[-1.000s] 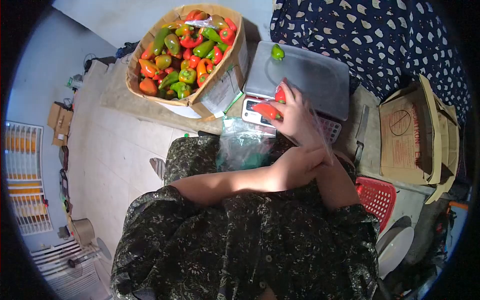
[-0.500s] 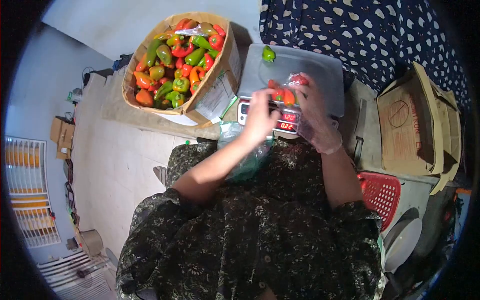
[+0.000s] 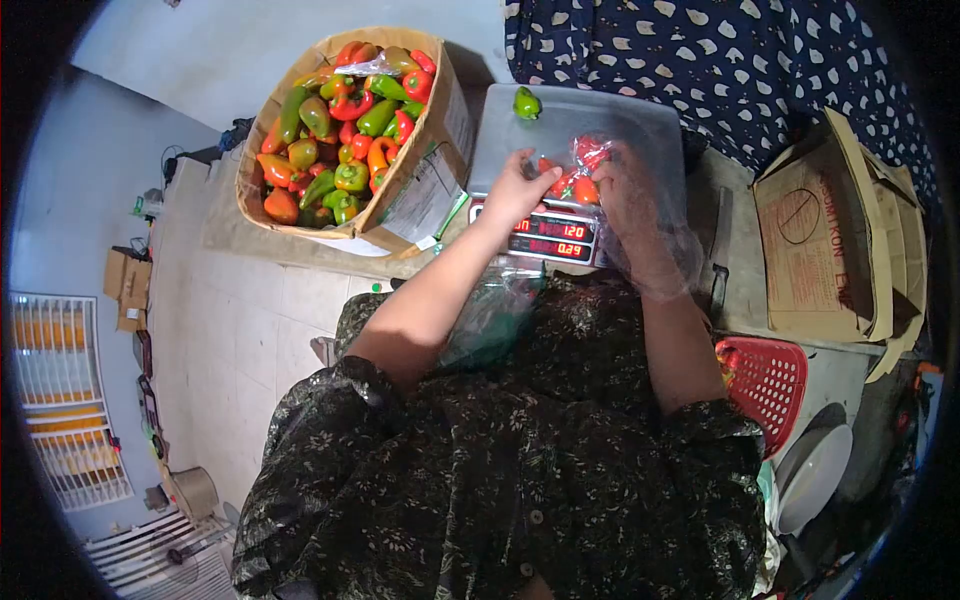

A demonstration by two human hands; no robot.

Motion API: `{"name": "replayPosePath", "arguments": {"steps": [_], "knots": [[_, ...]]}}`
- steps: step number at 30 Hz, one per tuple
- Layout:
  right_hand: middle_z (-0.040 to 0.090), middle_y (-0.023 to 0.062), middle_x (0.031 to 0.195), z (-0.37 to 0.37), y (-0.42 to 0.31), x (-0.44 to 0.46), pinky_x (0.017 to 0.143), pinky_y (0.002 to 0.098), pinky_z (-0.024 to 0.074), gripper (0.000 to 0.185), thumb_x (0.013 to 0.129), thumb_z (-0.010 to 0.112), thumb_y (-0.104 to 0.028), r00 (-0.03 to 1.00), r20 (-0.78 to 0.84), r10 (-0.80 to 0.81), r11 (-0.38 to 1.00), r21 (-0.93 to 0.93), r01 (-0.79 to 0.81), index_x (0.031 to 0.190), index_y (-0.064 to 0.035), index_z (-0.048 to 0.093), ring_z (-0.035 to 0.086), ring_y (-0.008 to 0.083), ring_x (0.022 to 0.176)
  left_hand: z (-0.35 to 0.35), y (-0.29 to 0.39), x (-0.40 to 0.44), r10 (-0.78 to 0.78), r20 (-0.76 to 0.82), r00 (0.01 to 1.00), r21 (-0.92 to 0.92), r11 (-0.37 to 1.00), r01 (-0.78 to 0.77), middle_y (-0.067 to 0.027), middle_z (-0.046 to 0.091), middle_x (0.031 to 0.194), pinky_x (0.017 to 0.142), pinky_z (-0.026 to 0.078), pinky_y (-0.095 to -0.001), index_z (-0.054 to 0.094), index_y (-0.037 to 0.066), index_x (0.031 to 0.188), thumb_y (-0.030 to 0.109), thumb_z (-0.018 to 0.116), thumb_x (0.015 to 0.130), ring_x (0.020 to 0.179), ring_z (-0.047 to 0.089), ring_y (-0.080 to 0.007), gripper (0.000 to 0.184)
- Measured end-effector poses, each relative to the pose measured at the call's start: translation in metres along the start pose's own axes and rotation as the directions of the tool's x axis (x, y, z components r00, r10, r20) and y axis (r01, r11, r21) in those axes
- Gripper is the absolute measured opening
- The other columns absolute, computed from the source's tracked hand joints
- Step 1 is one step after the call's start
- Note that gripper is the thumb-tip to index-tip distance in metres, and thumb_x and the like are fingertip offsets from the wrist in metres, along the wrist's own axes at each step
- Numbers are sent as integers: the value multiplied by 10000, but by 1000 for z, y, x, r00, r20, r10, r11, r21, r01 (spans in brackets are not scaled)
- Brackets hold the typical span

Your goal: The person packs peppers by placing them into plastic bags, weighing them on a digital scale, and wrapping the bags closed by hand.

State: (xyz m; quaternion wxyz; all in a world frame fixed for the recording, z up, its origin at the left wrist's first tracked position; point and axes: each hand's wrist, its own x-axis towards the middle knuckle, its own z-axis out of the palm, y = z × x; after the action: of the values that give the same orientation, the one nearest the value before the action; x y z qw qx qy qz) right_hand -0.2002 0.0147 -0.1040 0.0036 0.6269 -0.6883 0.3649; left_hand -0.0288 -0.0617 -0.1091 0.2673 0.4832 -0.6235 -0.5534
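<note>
My left hand is at the left side of a few red peppers on the scale's platform. Its thumb and index finger are apart, with the thumb near the peppers. A clear plastic bag lies loosely around my right hand and wrist. The fingers of that hand are curled over a red pepper that shows through shiny plastic; the fingertips are partly hidden. Under both hands is a digital scale with lit red digits. A single green pepper lies at its far left corner.
Left of the scale, a large cardboard box is full of red, orange and green peppers. To the right are an open, folded cardboard carton, a red perforated basket and a white basin. Dark patterned cloth hangs behind.
My left hand has moved up and right, off the display towards the peppers. My right hand stays by them, its bag spread wider. The lower display digits have changed.
</note>
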Motion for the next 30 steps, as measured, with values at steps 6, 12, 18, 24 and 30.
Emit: {"name": "replayPosePath", "arguments": {"steps": [6,12,18,24,30], "knots": [[521,108,946,-16,-23,3,771,415,426,183,613,714,-179,969,-74,-237,971,-22,236,753,-74,659,527,294,892,-10,11,16,-199,261,944,60,980,190,-45,638,750,360,377,-197,513,23,1121,318,669,827,478,552,-78,445],[505,93,963,-19,-25,-2,767,423,413,313,560,765,-248,969,48,-242,970,-11,243,802,-78,662,511,282,903,-7,-11,18,-113,35,993,-28,993,114,-59,621,658,414,441,-237,582,-5,865,90,544,872,501,605,-111,102],[499,101,997,-23,-41,-4,790,447,406,438,575,771,-296,982,112,-155,981,-98,166,933,-69,662,507,286,945,-6,-7,15,-15,57,998,67,998,11,-61,618,647,461,469,-271,579,-25,845,60,492,875,510,620,-129,125],[503,118,1014,-22,-47,-7,831,465,387,361,681,712,-262,987,140,-76,991,-103,91,952,-31,653,514,298,973,-15,-1,4,62,69,996,269,960,-78,-138,617,658,543,481,-357,581,12,858,102,499,867,546,639,-234,122],[520,124,1007,-7,-43,-6,789,454,411,354,723,687,-250,996,87,-2,981,-191,19,976,-11,622,533,296,973,-22,1,-15,329,82,941,622,721,-307,-212,618,808,658,466,-477,587,63,904,176,531,846,780,591,-412,138]]}}
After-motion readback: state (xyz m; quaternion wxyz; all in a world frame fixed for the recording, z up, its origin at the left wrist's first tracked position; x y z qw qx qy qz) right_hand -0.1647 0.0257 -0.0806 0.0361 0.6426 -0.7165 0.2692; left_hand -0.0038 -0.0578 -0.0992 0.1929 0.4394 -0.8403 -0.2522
